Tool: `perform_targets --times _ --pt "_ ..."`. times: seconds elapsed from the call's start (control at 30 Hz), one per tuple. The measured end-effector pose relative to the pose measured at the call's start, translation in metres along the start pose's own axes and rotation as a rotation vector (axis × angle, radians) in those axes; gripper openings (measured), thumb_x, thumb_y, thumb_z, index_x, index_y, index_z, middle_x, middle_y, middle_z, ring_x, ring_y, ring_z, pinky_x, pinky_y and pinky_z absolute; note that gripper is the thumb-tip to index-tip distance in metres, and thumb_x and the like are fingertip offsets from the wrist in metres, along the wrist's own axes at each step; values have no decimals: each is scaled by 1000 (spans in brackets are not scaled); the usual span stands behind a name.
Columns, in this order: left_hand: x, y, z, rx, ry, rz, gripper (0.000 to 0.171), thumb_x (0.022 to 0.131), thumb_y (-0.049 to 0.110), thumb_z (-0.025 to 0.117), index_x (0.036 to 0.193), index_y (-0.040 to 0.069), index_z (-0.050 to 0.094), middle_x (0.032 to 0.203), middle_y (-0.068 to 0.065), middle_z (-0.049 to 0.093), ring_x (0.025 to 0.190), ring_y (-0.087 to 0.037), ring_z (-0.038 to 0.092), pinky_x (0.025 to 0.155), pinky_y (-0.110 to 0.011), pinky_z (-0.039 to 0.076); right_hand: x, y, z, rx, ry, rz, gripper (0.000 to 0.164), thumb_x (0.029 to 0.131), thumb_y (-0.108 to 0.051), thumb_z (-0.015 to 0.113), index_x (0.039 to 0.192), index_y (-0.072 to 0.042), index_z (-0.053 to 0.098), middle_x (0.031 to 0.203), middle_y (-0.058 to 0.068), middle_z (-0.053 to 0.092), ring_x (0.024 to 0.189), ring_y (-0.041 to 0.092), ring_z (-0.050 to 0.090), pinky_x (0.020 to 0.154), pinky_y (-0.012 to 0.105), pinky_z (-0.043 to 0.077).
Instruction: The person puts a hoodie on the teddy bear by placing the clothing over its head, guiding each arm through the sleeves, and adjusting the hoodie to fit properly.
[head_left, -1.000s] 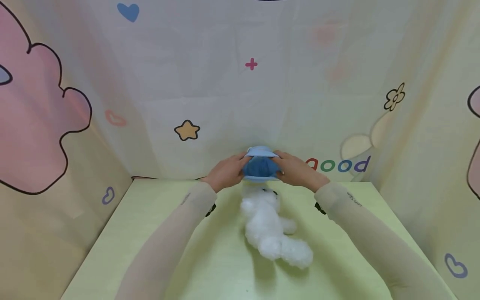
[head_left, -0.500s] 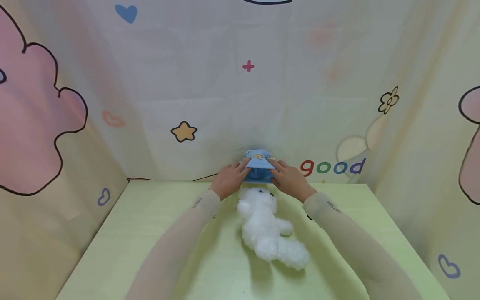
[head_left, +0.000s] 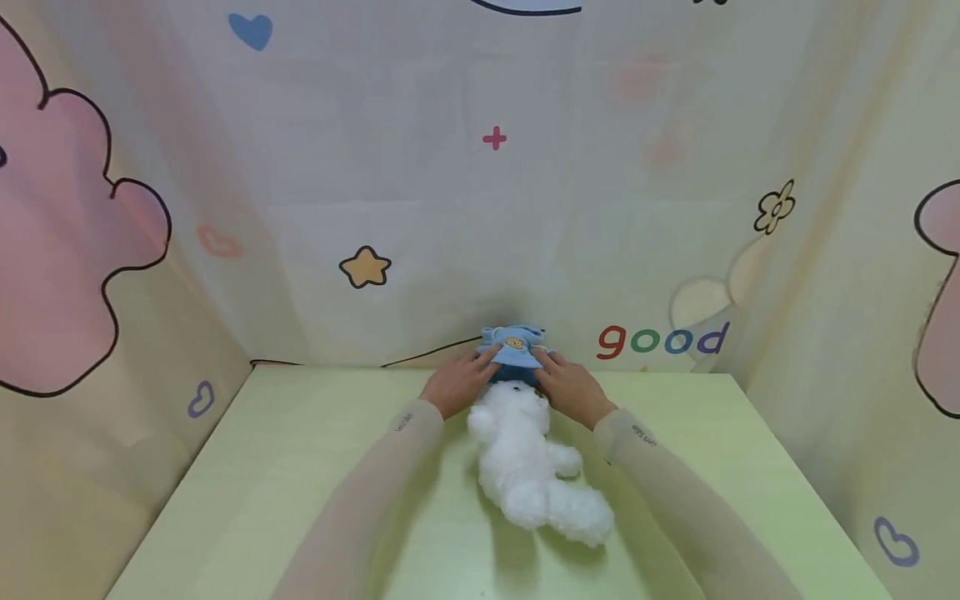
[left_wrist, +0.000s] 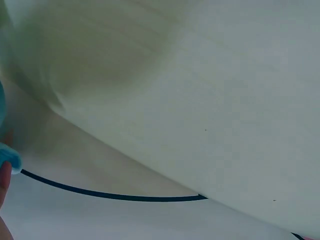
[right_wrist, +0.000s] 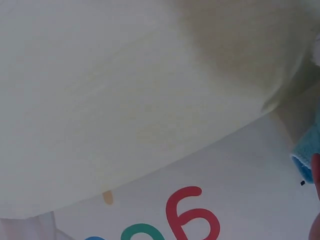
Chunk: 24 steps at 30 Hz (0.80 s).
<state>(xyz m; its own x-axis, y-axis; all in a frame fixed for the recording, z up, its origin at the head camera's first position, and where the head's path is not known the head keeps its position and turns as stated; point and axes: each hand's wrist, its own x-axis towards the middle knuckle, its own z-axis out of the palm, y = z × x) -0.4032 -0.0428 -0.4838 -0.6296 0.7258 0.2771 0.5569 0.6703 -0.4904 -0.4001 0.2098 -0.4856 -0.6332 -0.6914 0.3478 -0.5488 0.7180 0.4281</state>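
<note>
A small light-blue toy shirt with a yellow emblem is at the back edge of the table, its darker inside facing the head of a white plush toy. The plush lies on its back, head toward the wall, with the top of its head at the shirt's opening. My left hand pinches the shirt's lower edge on the left side. On the other side, my right hand pinches the same edge. The wrist views catch only a blue sleeve and a bit of fingers at their borders; the thumbs are mostly hidden.
The pale green table runs back to a printed cloth wall, which stands right behind the shirt. Similar cloth hangs along the left and right sides. Both forearms in light sleeves flank the plush.
Both hands have come down and closer with the shirt, from above the plush's head to its crown. The shirt's front, earlier tipped back, now shows its emblem. The plush stays put.
</note>
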Motion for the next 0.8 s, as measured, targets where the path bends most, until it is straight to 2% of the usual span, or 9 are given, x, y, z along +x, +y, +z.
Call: perform_targets --times 0.17,0.33,0.43,0.63,0.7,0.8 --pt "-3 6 8 37 0 13 48 94 15 54 139 22 40 153 -1 26 127 -23 45 100 -34 44 -7 -10 10 29 -49 44 37 90 -25 60 125 -13 54 141 9 45 117 28 54 77 36 55" --pt "-5 10 8 -38 -24 -12 44 94 16 55 136 20 44 149 -1 35 129 -25 42 97 -35 46 -12 -18 12 98 -16 60 36 87 -20 63 122 -11 57 137 10 48 113 27 52 85 35 52" --pt "-4 11 4 -160 -46 -19 40 94 16 54 134 20 48 143 -2 43 127 -23 46 97 -34 46 -13 -21 13 158 6 93 34 87 -18 64 120 -10 58 135 11 49 113 27 51 87 36 51" --pt "-1 8 -4 -480 -146 -28 38 93 17 54 131 18 52 132 -3 52 118 -20 55 99 -33 45 -15 -22 15 249 19 123 34 86 -15 65 119 -10 58 131 10 50 110 25 53 86 37 52" --pt "-2 6 -7 -564 -173 -32 37 94 15 48 132 16 51 133 -5 52 119 -22 54 101 -35 43 -15 -22 16 251 7 119 34 87 -17 64 120 -12 58 131 9 49 110 24 54 88 36 52" --pt "-5 4 -11 -723 -236 -79 40 97 21 39 136 13 47 139 -9 47 128 -27 46 108 -39 36 -14 -23 14 277 -11 115 32 88 -18 63 119 -12 59 130 10 50 110 25 56 88 37 51"
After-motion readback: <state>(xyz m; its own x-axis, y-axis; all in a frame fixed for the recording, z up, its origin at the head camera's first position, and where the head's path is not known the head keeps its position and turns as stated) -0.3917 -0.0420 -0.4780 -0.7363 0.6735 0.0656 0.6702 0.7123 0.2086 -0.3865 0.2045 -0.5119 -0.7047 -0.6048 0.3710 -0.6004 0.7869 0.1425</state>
